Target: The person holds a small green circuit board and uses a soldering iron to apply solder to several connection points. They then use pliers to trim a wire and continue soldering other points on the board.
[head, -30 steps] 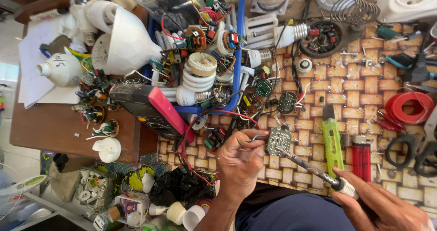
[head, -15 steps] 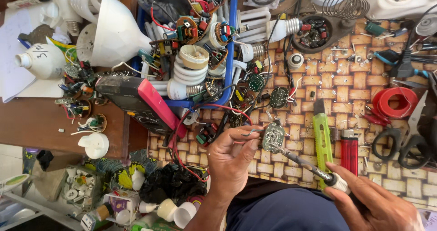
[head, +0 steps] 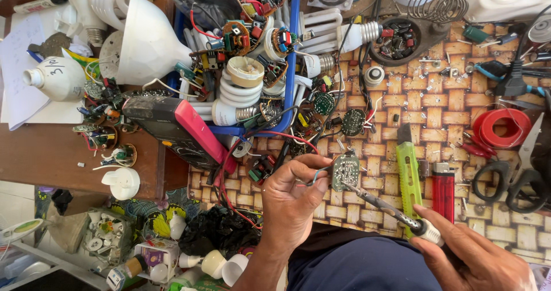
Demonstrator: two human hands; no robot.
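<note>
My left hand (head: pixel 294 202) pinches a small round green circuit board (head: pixel 345 171) by its wires, just above the woven-pattern mat (head: pixel 459 113). My right hand (head: pixel 476 256), at the bottom right, grips the handle of a soldering iron (head: pixel 383 206). The iron's metal tip reaches up and left to the lower edge of the board. A green utility knife (head: pixel 408 179) and a red lighter (head: pixel 443 190) lie on the mat just right of the iron.
A blue tray (head: pixel 294 67) of spiral lamps and circuit boards sits above, with a black and red multimeter (head: pixel 178 131) left of it. Scissors (head: pixel 516 173), a red wire coil (head: pixel 505 127) and white lamp shells (head: pixel 146 38) lie around. Boxes of parts stand below the table.
The view has shifted slightly. Both hands have stayed together, with the soldering iron tip still at the board.
</note>
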